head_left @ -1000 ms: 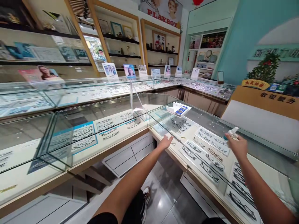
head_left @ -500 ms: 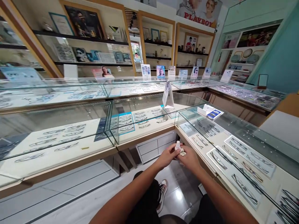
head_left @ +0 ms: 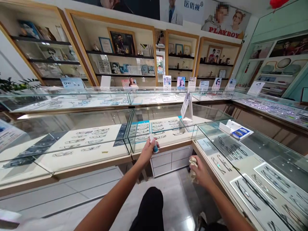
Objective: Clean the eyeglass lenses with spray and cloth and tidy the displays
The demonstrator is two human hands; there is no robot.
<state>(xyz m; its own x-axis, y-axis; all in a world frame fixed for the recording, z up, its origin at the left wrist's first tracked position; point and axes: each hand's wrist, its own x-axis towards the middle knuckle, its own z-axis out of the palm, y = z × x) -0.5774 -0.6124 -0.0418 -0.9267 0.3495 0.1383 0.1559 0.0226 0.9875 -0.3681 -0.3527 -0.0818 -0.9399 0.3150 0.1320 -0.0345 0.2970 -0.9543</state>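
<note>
My left hand [head_left: 147,151] is wrapped round a small spray bottle [head_left: 155,148] with a white top and a bluish lower part. It is held upright in front of the glass display case [head_left: 134,158], near the corner where two panes meet. Off to the right, my right hand [head_left: 201,171] grips a crumpled beige cloth [head_left: 193,166], part of which hangs below the fingers. That hand is beside the wooden edge of the right-hand case. Inside the cases lie rows of eyeglasses [head_left: 157,126].
A folded white sign [head_left: 187,107] stands on the middle case. On the right case sits an open white box [head_left: 237,130] with a blue patterned item. Behind runs another row of glass cases [head_left: 103,102], with lit wall shelves [head_left: 121,56] beyond. White drawers [head_left: 172,162] are below the counter.
My hands, together before, have moved apart. The left has gone left with the spray bottle, and the right keeps the cloth near the right case. The view has swung left.
</note>
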